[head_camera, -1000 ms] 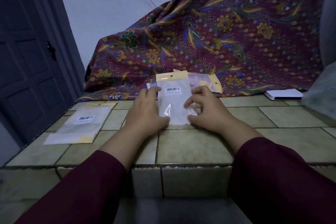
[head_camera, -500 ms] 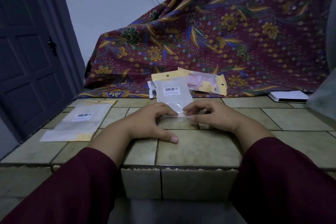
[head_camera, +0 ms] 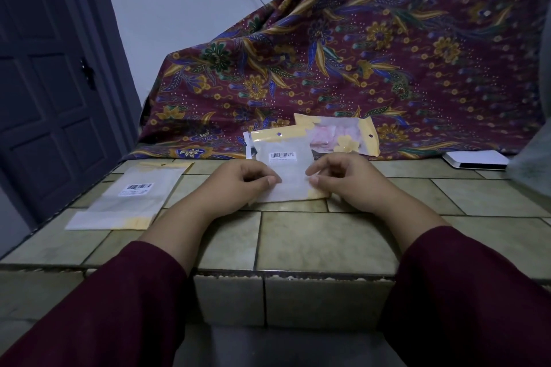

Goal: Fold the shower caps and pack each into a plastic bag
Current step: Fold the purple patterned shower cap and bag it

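Note:
A clear plastic bag (head_camera: 287,171) with a yellow header and a barcode label lies flat on the tiled counter, something pale folded inside it. My left hand (head_camera: 238,185) pinches its left edge between thumb and curled fingers. My right hand (head_camera: 347,180) pinches its right edge the same way. Behind it, a second bag (head_camera: 337,137) with a yellow header holds a pink shower cap and leans against the patterned cloth.
Flat empty bags (head_camera: 134,197) with a barcode label lie at the counter's left. A white box (head_camera: 474,159) sits at the back right. Batik cloth (head_camera: 372,53) drapes over the back. A dark door (head_camera: 44,98) stands at left, and the counter's front edge (head_camera: 268,274) runs below my wrists.
My hands slid from the bag's sides down to its near end, then back to its middle, where they now pinch both edges. The bag stays on the counter.

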